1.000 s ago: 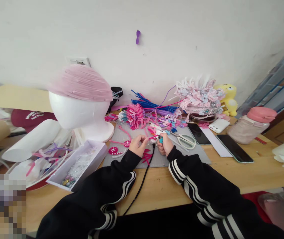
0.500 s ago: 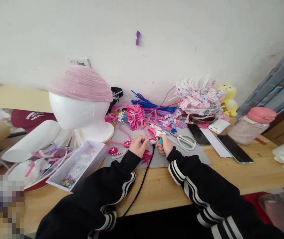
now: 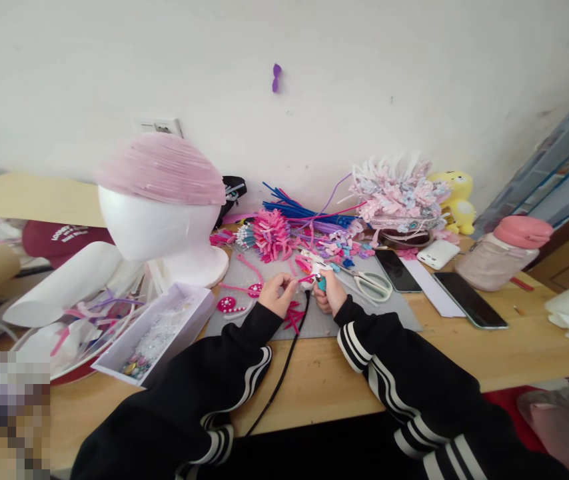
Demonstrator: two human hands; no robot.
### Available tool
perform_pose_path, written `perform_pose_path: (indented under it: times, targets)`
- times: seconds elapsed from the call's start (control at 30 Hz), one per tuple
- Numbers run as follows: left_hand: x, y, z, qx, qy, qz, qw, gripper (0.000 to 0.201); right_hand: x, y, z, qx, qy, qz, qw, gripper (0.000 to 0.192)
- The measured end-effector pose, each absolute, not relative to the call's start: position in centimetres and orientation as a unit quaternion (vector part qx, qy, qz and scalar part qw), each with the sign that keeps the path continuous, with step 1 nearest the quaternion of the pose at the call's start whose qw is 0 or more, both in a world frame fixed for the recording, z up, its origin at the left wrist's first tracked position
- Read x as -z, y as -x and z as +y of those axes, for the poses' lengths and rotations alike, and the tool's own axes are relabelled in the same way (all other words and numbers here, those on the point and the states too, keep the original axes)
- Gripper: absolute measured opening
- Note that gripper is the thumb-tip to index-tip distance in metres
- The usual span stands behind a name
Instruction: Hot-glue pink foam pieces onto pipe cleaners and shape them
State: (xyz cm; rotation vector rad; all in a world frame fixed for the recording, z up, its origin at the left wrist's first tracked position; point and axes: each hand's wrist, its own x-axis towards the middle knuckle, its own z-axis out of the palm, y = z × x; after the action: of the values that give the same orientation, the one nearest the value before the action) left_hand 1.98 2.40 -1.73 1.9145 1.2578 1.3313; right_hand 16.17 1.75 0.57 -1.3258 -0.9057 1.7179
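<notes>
Over the grey mat (image 3: 394, 317), my left hand (image 3: 277, 293) pinches a pink pipe cleaner (image 3: 306, 279) between thumb and fingertips. My right hand (image 3: 332, 293) is closed around a small teal-handled tool (image 3: 321, 284), whose kind I cannot make out. The pipe cleaner's far end reaches to this tool. Just behind the hands lies a white and pink device (image 3: 309, 263), partly hidden, and a black cord (image 3: 284, 373) runs from near it to the table's front edge. Pink cut pieces (image 3: 293, 316) lie below the hands. Pearl-dotted pink ornaments (image 3: 226, 304) rest left of them.
Scissors (image 3: 373, 287) lie right of my hands, near two phones (image 3: 470, 300). A foam head (image 3: 159, 230) and a white box of beads (image 3: 157, 333) stand left. Behind are blue pipe cleaners (image 3: 289, 208) and a pink flowered headpiece (image 3: 399, 197). A bottle (image 3: 499, 260) stands right.
Both hands stay almost exactly where they were, with the pipe cleaner and the teal-handled tool still held. Only the pipe cleaner's slant near the tool seems to shift slightly.
</notes>
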Motion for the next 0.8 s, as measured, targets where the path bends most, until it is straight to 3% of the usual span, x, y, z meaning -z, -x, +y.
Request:
perform_pose_path:
  times: [0.2,0.37,0.7,0.8]
  targets:
    - [2.0,-2.0,2.5,-0.51,-0.66,0.467,0.295,0.021,-0.5,-16.7,2.0,-0.712,0.443,-0.336,0.429,0.057]
    - [2.4,-2.1,2.8,-0.539,-0.595,0.443,0.398,0.023,-0.2,-16.2,1.6,-0.692,0.406,-0.399,0.445,0.031]
    - [1.5,-2.5,2.0,-0.45,-0.655,0.443,0.414,0.02,0.7,-15.8,1.7,-0.599,0.443,-0.46,0.484,0.023]
    - [1.4,-2.5,1.9,-0.418,-0.705,0.449,0.357,0.018,0.7,-16.0,1.8,-0.564,0.465,-0.475,0.49,0.022]
